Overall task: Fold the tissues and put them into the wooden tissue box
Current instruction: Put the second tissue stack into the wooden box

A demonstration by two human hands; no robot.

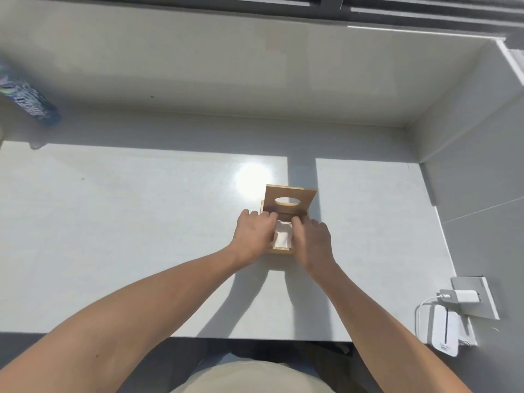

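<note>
A small wooden tissue box (279, 251) stands on the white counter, its lid (289, 200) with an oval hole tipped up at the back. White folded tissues (283, 236) lie inside the box. My left hand (253, 232) rests on the box's left side with its fingers over the tissues. My right hand (312, 241) covers the right side and its fingers press down on the tissues. Most of the box is hidden under both hands.
A plastic bottle (28, 97) with a blue label lies at the far left. At the right edge sit a white charger (460, 296) plugged into a wall socket, its cable, and a white device (445, 330). A grey wall bounds the counter's right side.
</note>
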